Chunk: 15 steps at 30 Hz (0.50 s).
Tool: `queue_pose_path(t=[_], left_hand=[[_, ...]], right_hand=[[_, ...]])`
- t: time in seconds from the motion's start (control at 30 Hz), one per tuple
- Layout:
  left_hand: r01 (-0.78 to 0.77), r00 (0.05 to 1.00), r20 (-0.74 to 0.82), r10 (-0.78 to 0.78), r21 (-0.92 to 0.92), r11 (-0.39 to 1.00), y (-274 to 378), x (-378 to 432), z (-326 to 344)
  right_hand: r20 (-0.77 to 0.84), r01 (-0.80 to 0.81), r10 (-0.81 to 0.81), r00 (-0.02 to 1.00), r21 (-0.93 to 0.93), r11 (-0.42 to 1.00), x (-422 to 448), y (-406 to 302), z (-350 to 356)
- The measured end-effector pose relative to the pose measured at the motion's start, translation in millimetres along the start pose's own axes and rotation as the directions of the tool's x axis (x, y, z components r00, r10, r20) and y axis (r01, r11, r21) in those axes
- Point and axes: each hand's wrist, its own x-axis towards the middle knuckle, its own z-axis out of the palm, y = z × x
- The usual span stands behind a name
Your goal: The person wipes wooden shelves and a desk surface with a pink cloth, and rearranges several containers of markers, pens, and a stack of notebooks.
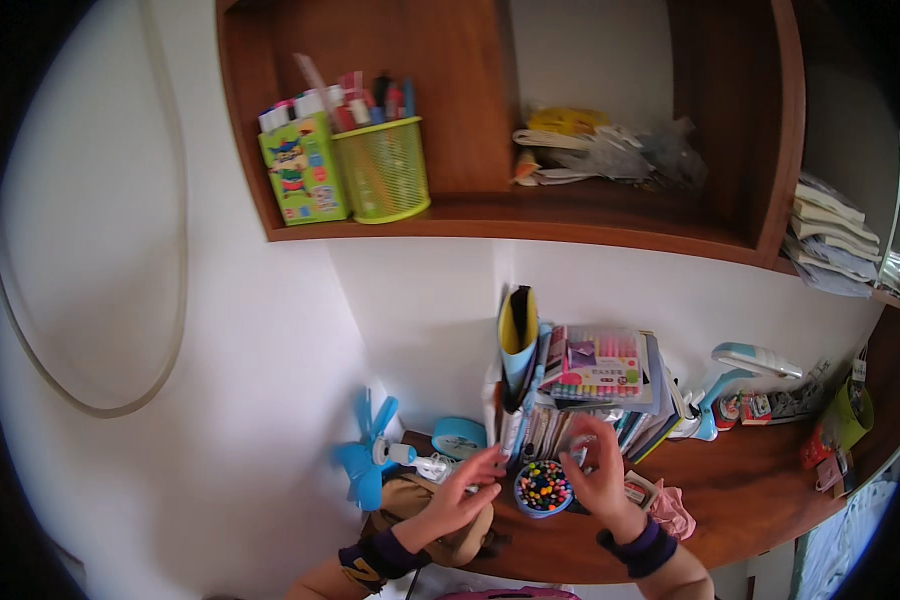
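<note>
A round light-blue container packed with colourful-tipped pens or markers stands on the brown wooden desk. Left of it, my left hand is open and empty, fingers apart, above a tan cloth bag or cap. To the container's right is my right hand, its fingers curved towards the thumb. Something whitish and clear shows in the gap between them; whether the hand holds it or it lies behind cannot be told. Dark bands circle both wrists.
Behind the container stand books, topped by a clear marker case. A blue fan is left; a desk lamp and pink cloth are right. Overhead, a wooden shelf holds a green mesh pen cup.
</note>
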Motion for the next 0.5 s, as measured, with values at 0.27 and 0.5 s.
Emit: queue_pose_path(t=[0.27,0.5], left_hand=[[-0.446,0.805,-0.175,0.567,0.451,0.773,133.0,32.6,-95.0],[-0.504,0.568,-0.223,0.792,0.667,0.549,188.5,77.3,-121.3]], right_hand=[[-0.052,0.536,-0.539,0.841,-0.061,0.842,193.6,-151.6,75.7],[-0.213,0.527,-0.534,0.818,-0.091,0.845,316.5,-183.0,118.2]])
